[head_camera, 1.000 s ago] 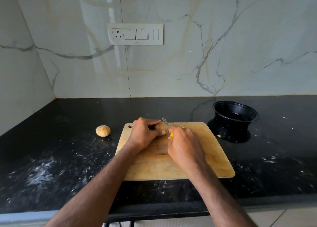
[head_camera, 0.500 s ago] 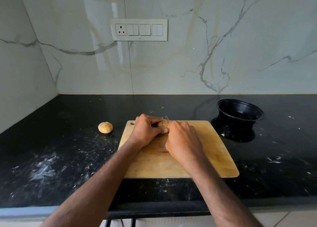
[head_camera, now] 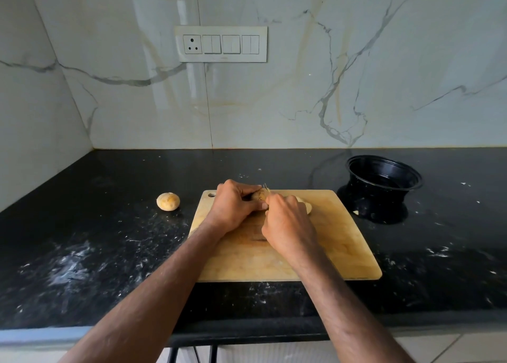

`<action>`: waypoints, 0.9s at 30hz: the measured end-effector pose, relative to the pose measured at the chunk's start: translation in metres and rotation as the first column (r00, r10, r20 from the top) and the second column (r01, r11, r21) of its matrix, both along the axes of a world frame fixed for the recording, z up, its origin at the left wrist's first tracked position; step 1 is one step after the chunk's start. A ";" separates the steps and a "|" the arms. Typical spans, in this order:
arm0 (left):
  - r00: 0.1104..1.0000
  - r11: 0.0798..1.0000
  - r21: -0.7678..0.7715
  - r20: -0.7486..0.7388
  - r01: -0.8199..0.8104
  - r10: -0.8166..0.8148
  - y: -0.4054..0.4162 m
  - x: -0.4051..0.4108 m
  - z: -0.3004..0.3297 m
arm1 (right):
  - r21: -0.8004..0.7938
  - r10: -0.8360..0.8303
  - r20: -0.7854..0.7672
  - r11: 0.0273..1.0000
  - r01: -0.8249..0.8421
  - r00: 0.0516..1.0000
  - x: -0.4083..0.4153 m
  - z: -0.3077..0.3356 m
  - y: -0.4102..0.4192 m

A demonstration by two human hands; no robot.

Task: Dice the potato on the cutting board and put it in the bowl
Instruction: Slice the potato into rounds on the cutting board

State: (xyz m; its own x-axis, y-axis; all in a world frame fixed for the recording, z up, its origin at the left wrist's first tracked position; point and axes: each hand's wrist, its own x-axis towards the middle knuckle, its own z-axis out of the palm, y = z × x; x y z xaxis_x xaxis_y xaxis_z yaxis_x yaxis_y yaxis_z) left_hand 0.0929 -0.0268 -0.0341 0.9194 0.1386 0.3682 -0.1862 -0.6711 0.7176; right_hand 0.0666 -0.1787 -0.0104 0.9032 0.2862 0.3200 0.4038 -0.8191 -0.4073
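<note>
1. The potato (head_camera: 260, 195) sits at the far edge of the cutting board (head_camera: 343, 242), mostly hidden under the two hands. The left hand (head_camera: 233, 207) clamps it from the left, fingers curled over the top, thumb along the near side.
2. The right hand (head_camera: 288, 225) is closed around a knife handle. Only the blade tip (head_camera: 265, 187) shows above the potato, just right of the left fingertips.
3. A pale cut piece (head_camera: 306, 205) lies on the board just right of the right hand. Its exact shape cannot be told.
4. Handling, judged: the potato is firm, dense and rounded, so likely to roll. The cut flesh is probably damp and slick. Best held on the skin side, cut face down on the board, fingertips tucked back from the blade.
5. Count: one cutting board; one knife; one potato under the hands with at least one piece off it; one more whole potato (head_camera: 168, 201) on the black counter (head_camera: 82, 253), left of the board.
6. One black bowl (head_camera: 384, 180) stands on the counter, far right of the board, no potato visible inside. A small pale scrap (head_camera: 355, 212) lies near its base.
</note>
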 end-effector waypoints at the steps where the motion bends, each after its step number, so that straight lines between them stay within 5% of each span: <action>1: 1.000 1.000 0.003 0.000 -0.002 0.002 0.000 0.000 0.000 | 0.011 0.001 0.004 1.000 -0.001 1.000 0.001 -0.002 0.000; 27: 0.999 0.999 -0.011 0.011 -0.038 0.038 0.001 0.005 -0.006 | -0.094 0.067 -0.019 0.993 -0.068 0.998 -0.006 -0.009 -0.016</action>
